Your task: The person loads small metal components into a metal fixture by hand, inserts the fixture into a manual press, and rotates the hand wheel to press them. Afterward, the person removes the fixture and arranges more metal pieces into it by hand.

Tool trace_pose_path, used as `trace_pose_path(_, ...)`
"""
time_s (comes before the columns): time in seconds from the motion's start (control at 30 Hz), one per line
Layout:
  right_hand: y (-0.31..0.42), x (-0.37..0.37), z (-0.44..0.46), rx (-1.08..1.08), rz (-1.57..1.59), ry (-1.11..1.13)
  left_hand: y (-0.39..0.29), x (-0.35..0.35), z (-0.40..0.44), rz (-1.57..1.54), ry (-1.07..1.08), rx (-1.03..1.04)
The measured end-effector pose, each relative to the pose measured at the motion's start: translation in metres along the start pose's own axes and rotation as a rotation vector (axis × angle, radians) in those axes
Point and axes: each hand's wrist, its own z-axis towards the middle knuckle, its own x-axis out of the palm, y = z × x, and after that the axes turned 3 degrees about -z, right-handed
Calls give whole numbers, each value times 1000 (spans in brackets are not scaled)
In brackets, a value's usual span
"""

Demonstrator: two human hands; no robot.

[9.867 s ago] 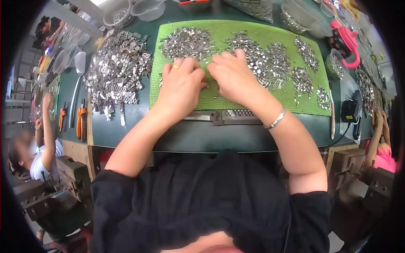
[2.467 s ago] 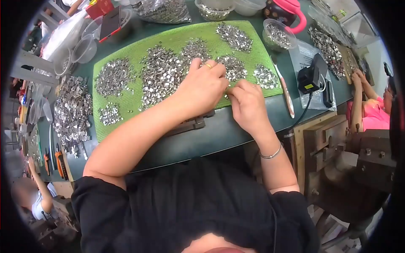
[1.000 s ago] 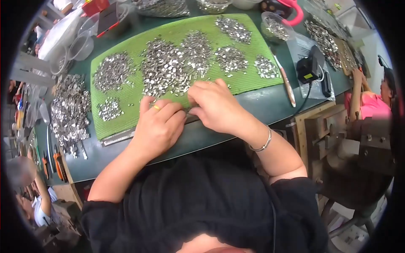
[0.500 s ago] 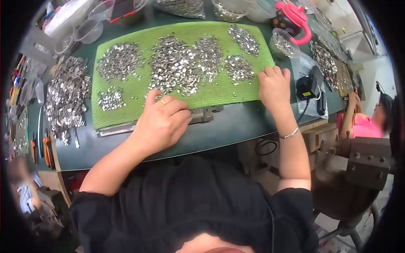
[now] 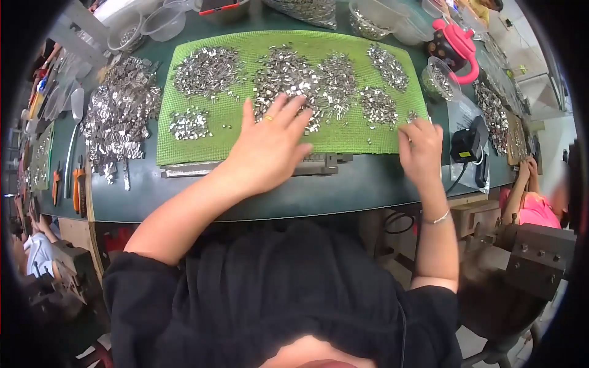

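Note:
My left hand is open, its fingers spread over the lower edge of the largest pile of small silvery metal pieces on the green mat. My right hand has its fingers curled together at the mat's right edge, beside a small pile partly hidden behind it; what its fingertips hold, if anything, is too small to make out. Along the mat's front edge, below my left hand, lies a metal strip fixture. More piles of metal pieces lie apart from one another on the mat.
To the left are a heap of linked metal pieces, a scoop and orange-handled pliers. To the right stand a tub of pieces, a pink-lidded pot and a black adapter. Co-workers sit at both sides.
The view has shifted, moving the mat right. My left hand has left the fixture and spread its fingers near the large pile. My right hand has moved from the fixture to the mat's right edge.

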Motion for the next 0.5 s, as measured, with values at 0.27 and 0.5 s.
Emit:
trace_pose_path(0.27, 15, 17, -41, 339, 131, -54, -4, -13, -23, 4, 139, 98)
trace_pose_path(0.5, 31, 16, -36, 315, -122, -70, 10, -22, -37, -287, 42, 11)
